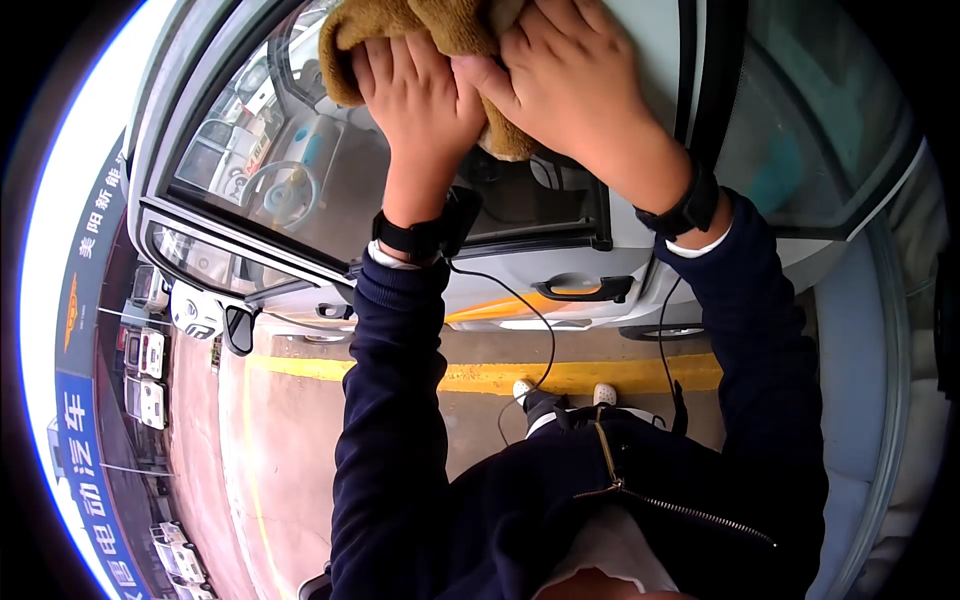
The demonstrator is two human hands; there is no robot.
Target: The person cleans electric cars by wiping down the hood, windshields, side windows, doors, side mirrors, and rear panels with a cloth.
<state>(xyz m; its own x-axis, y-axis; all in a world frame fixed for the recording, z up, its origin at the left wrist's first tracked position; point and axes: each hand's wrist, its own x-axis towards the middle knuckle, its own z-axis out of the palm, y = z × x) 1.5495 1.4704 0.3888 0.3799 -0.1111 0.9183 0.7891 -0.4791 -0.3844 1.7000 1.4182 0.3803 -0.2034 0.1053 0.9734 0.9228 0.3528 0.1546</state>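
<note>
A brown towel (pixel 455 25) is bunched against the upper part of a light-coloured car's side, over the window (pixel 340 190) and the pillar. My left hand (pixel 425 105) presses on the towel, its fingertips partly tucked under a fold. To its right, my right hand (pixel 570 85) also bears on the cloth, with the thumb pointing toward the left hand and the fingertips near the top edge of the view. Both hands hold the towel. Dark straps with thin cables circle both wrists.
Below the window is a black door handle (pixel 585 288) beside an orange stripe. The side mirror (pixel 240 330) juts out at left, and a steering wheel (pixel 283 190) shows through the glass. A yellow line (pixel 480 375) crosses the ground. Several parked vehicles (pixel 145 355) stand at far left.
</note>
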